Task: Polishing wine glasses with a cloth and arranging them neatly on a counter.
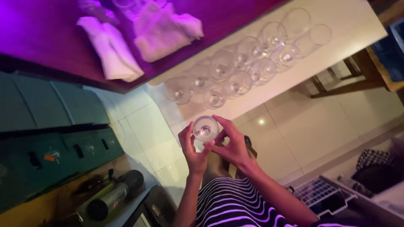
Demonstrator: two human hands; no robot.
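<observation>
A clear stemmed glass (205, 128) is held between both of my hands, its round bowl facing the camera. My left hand (191, 151) wraps its left side and my right hand (231, 145) cups its right side and base. Just beyond, several more clear stemmed glasses (235, 67) stand in rows on a pale counter (336, 29). Below my wrists shows my striped black-and-white garment (235, 206).
Folded white cloths (113, 50) lie on a dark, purple-lit surface. Green cabinets (50, 126) are at the left, a dark cylindrical appliance (109, 199) below them. A grey dish rack (324, 193) sits at lower right. Pale floor tiles (320, 122) and a wooden frame (357, 80) fill the right.
</observation>
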